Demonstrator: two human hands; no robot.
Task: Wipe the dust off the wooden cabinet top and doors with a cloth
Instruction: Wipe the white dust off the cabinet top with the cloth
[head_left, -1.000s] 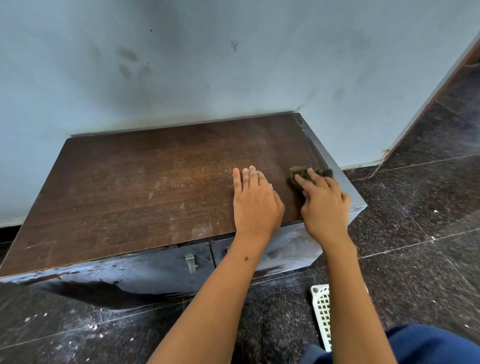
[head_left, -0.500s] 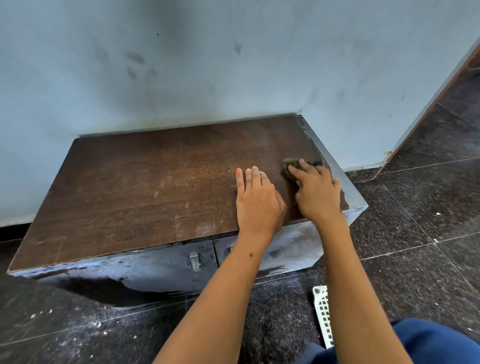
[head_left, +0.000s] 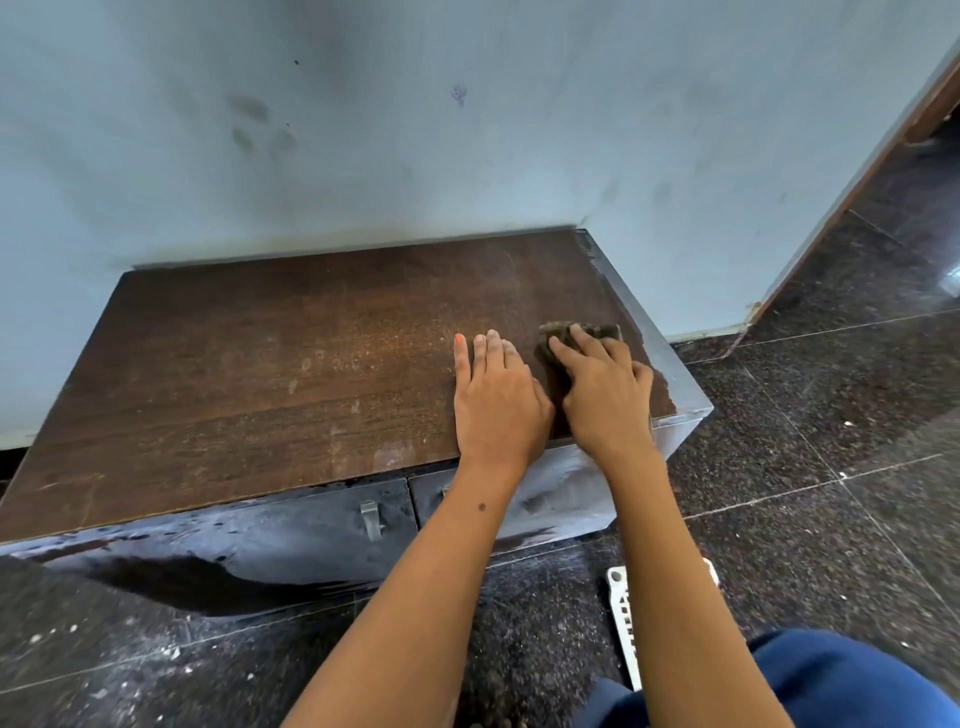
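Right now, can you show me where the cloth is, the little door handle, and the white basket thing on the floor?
cloth (head_left: 582, 332): head view, on the dark bunched part past the fingertips.
door handle (head_left: 370, 519): head view, on the middle of the metal pull.
white basket (head_left: 622, 618): head view, on its slotted rim.

We find no readable text, label, brand, number or sign anywhere in view.
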